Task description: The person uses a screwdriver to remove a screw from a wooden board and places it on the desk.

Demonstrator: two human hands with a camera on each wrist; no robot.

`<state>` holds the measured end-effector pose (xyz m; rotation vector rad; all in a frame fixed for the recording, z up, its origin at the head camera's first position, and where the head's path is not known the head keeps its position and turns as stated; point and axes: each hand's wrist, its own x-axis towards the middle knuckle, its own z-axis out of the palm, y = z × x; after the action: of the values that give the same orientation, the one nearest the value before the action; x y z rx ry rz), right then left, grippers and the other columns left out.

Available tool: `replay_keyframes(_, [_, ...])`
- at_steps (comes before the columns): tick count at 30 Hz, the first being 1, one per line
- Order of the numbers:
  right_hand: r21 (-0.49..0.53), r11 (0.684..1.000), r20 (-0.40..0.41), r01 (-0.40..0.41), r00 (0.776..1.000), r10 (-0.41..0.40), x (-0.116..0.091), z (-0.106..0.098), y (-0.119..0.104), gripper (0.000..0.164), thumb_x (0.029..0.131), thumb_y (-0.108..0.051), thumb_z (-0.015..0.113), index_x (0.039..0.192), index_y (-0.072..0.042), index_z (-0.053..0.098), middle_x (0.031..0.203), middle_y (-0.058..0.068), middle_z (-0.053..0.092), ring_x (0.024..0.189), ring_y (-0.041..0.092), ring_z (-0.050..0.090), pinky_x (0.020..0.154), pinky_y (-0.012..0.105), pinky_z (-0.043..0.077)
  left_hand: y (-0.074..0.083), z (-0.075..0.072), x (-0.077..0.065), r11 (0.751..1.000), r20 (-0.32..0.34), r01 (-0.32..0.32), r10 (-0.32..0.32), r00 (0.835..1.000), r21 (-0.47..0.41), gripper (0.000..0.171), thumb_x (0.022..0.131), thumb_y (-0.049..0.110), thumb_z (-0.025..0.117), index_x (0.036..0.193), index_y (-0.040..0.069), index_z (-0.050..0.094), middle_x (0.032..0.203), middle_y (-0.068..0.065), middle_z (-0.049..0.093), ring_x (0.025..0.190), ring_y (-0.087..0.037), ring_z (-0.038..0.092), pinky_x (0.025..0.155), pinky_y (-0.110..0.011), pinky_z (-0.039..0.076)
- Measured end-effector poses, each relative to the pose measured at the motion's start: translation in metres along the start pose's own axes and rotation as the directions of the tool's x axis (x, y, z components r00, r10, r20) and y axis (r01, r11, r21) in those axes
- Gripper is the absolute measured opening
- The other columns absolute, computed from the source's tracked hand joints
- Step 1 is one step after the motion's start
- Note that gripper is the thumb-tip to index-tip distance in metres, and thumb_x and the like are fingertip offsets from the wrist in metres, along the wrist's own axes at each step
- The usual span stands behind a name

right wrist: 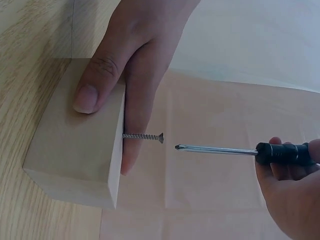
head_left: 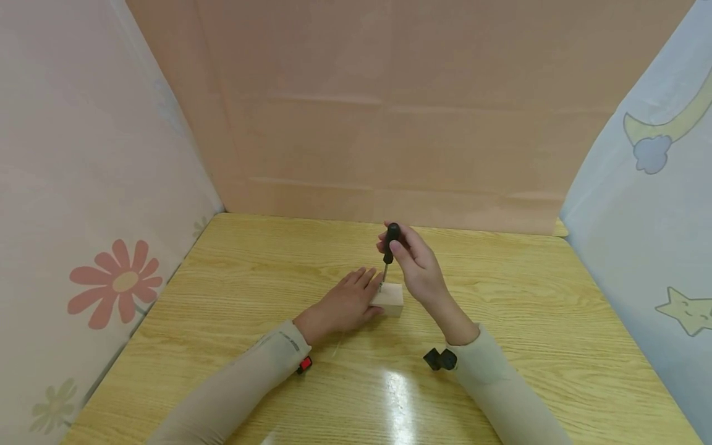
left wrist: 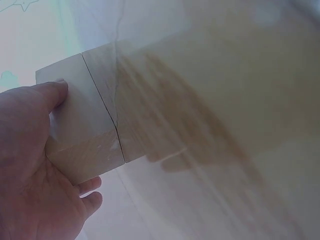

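A pale wooden block (head_left: 392,295) lies on the table, its side faces showing in the left wrist view. My left hand (head_left: 349,301) holds it from the left, thumb on the near side and the other fingers reaching over the top. A threaded screw (right wrist: 143,136) stands partly sunk in the block's top face, its countersunk head up, beside the left index finger. Above it, my right hand (head_left: 418,264) grips the black handle of a screwdriver (head_left: 392,238) with its shaft down. In the right wrist view, the screwdriver's cross-shaped tip points at the screw head with a small gap between them.
The wood-grain table (head_left: 267,259) stretches around the block. A brownish-pink sheet (head_left: 389,123) hangs at the back edge. Patterned cloths flank the table, with a flower (head_left: 119,282) on the left and a star (head_left: 690,311) on the right. Dark devices are worn at both cuffs.
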<state>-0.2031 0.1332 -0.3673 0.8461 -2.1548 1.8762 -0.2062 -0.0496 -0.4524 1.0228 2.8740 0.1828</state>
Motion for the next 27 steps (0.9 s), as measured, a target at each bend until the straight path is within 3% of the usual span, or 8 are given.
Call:
replay_keyframes(13, [0.003,1.000,-0.010,0.000,1.000,0.000,-0.002,-0.007,-0.003,0.038,0.109,-0.010,0.042,0.144,0.008,0.044,0.120,0.022,0.059,0.109,0.021,0.066,0.097,0.023,0.052,0.003,-0.002,-0.002,1.000,0.001,0.001,-0.001,1.000,0.017,0.077,0.105,0.054,0.044,0.163,0.010,0.019,0.166,-0.014,0.024,0.154,-0.034,0.021,0.125,-0.045,0.017])
replay_keyframes(17, [0.004,1.000,-0.014,-0.007,1.000,0.007,-0.003,-0.009,-0.003,0.039,0.109,-0.010,0.042,0.144,0.008,0.044,0.121,0.019,0.058,0.107,0.013,0.065,0.097,0.023,0.052,0.003,-0.002,-0.002,1.000,0.008,-0.002,0.002,1.000,0.022,0.077,0.105,0.054,0.044,0.163,0.010,0.018,0.167,-0.014,0.024,0.154,-0.034,0.020,0.125,-0.045,0.017])
replay_keyframes(27, [0.009,1.000,-0.038,-0.010,0.999,0.010,-0.007,-0.019,0.000,0.040,0.109,-0.011,0.043,0.144,0.008,0.044,0.119,0.010,0.059,0.105,0.011,0.066,0.096,0.024,0.054,0.003,-0.002,-0.003,1.000,0.009,0.000,0.000,1.000,0.010,0.077,0.105,0.053,0.044,0.163,0.011,0.017,0.167,-0.014,0.022,0.154,-0.034,0.019,0.126,-0.045,0.017])
